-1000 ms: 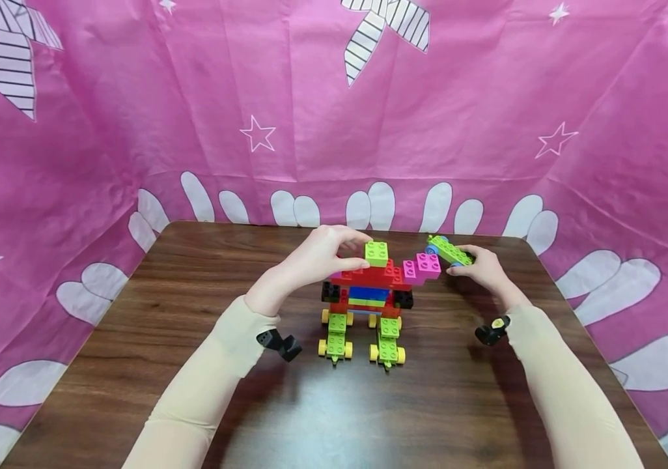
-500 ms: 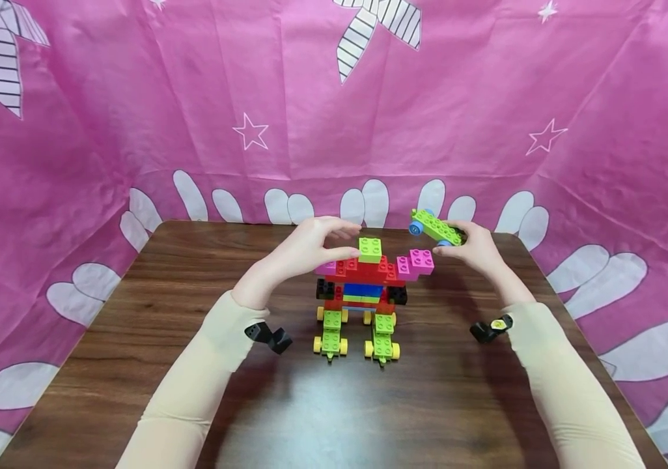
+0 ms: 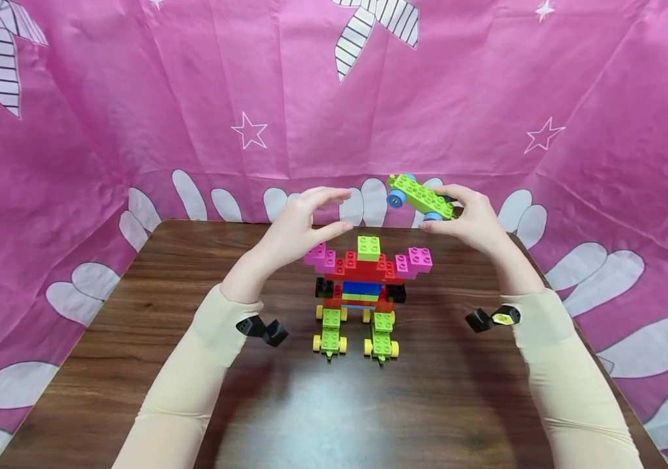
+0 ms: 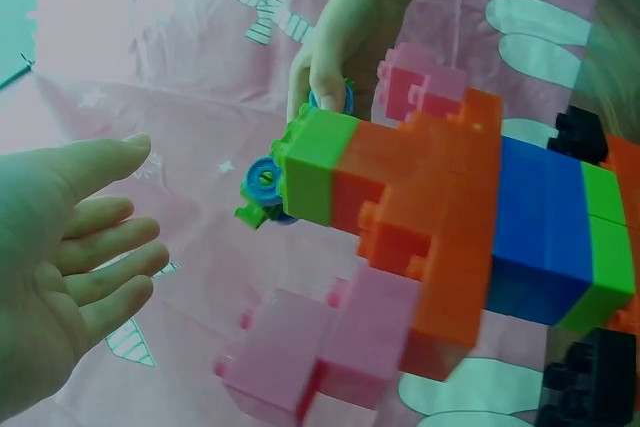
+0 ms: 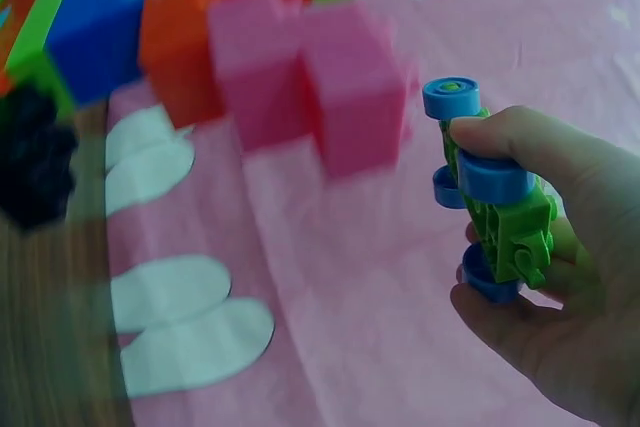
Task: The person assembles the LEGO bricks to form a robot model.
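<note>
A toy-brick figure (image 3: 362, 290) stands upright in the middle of the table. It has a light green top brick (image 3: 368, 248), a red and blue body, pink stepped arms (image 3: 418, 260) on both sides, black side bricks, and green legs on yellow wheels. My right hand (image 3: 474, 218) pinches a green wheeled base (image 3: 422, 195) with blue wheels, held in the air above and to the right of the figure. The right wrist view shows thumb and fingers around this wheeled base (image 5: 500, 222). My left hand (image 3: 295, 228), fingers spread and holding nothing, hovers above the figure's left arm.
The brown wooden table (image 3: 193, 280) is bordered by a pink cloth (image 3: 310, 117) with white shapes and stars. Black cameras hang at the left wrist (image 3: 262, 329) and the right wrist (image 3: 492, 318).
My right hand has raised the wheeled base up and leftward from beside the figure's pink arm. My left hand has let go of the green top brick and moved up and left.
</note>
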### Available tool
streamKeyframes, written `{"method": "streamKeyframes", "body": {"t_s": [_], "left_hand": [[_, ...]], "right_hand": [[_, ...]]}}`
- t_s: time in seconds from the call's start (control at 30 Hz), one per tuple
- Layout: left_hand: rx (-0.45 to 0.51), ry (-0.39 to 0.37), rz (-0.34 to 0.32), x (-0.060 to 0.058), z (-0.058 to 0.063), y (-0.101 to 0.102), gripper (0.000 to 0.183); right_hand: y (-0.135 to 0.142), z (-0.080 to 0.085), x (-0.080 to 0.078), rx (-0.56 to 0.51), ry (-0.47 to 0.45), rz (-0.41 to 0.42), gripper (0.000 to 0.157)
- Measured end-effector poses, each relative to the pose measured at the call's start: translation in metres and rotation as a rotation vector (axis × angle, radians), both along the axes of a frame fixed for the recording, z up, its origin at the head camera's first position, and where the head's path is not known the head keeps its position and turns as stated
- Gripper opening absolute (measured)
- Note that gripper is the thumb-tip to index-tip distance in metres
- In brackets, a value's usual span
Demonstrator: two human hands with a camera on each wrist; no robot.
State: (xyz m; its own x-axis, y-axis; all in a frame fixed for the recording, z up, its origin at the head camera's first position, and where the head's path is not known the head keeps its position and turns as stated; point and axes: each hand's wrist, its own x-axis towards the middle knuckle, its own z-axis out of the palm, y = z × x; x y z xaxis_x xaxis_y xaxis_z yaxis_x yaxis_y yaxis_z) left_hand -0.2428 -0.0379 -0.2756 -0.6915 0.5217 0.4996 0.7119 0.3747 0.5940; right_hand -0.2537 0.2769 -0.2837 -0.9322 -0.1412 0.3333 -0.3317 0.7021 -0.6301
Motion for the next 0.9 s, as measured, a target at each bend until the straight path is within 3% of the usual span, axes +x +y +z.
{"method": "streamKeyframes", "body": {"t_s": [0.2, 0.37, 0.73, 0.9], "left_hand": [[0.01, 0.098, 0.019, 0.002, 0.006, 0.001, 0.052], [0.004, 0.123, 0.021, 0.004, 0.01, 0.001, 0.053], [-0.054, 0.061, -0.007, 0.006, 0.016, 0.004, 0.051], [-0.082, 0.068, -0.043, 0.003, 0.013, 0.006, 0.046]], "right_hand": [[-0.019, 0.008, 0.011, 0.011, -0.035, 0.105, 0.059], [-0.031, 0.012, 0.016, -0.005, -0.089, 0.207, 0.059], [-0.05, 0.014, 0.018, 0.049, -0.069, 0.369, 0.055], [-0.055, 0.013, 0.018, 0.035, -0.103, 0.421, 0.053]]}}
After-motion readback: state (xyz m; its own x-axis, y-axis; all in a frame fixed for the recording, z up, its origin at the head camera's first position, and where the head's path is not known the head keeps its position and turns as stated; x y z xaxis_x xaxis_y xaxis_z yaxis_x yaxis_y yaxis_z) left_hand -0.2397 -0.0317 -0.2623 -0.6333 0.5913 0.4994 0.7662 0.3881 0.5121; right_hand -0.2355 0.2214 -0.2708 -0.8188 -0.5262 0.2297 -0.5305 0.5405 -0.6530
